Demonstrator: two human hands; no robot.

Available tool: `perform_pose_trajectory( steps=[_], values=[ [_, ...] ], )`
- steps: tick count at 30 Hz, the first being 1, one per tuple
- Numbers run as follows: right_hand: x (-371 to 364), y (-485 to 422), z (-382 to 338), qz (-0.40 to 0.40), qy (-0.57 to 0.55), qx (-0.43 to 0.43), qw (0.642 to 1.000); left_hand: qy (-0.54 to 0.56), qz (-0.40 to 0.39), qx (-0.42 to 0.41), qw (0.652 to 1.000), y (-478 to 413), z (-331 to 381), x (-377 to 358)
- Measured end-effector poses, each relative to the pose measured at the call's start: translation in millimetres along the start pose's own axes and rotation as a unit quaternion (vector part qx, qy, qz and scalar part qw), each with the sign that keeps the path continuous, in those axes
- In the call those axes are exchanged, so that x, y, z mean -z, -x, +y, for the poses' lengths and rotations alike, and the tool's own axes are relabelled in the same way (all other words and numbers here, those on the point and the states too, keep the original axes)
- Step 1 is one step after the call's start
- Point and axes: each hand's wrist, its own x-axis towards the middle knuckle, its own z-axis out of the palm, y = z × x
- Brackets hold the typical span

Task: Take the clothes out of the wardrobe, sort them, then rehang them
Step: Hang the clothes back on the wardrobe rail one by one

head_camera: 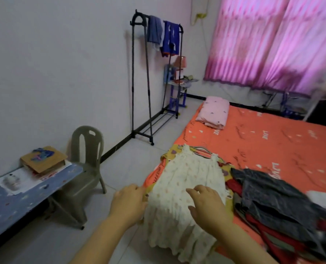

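Since the white dress (185, 180) lies flat on the near corner of the bed (272, 149) over a yellow garment (170, 152), looks like sorting to me. The right hand (207, 204) rests on it, fingers spread, smoothing I guess. The left hand (128, 199) sits at its edge, can't tell if it's pinching.

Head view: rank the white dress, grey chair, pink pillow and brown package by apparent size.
1. white dress, though it is nearest the camera.
2. grey chair.
3. pink pillow and brown package: alike, unranked; the pillow lies farther off.
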Motion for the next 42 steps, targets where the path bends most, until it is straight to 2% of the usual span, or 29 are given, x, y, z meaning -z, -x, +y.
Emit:
perform_pose_trajectory(
  steps=[7,12,20,33,42],
  values=[
    [-4.0,-41.0,113.2,-0.024,-0.019,-0.054,0.998,-0.021,-0.040,-0.053,0.998,-97.4,93.6,-14.2],
    [-20.5,-84.7,155.9,-0.048,-0.036,-0.091,0.994,-0.020,-0.069,-0.063,0.995,-167.0,109.8,-31.5],
    [-37.8,-185.2,203.2,-0.091,-0.036,-0.159,0.982,-0.019,-0.107,-0.133,0.985,-301.7,119.2,-51.9],
    [-63.7,-336.3,285.3,-0.146,-0.049,-0.157,0.976,-0.031,-0.165,-0.147,0.975,-462.6,138.5,-80.9],
    [-144.8,-489.3,395.2,-0.222,-0.053,-0.123,0.966,-0.050,-0.242,-0.103,0.963,-578.8,168.1,-155.9]
  ],
)
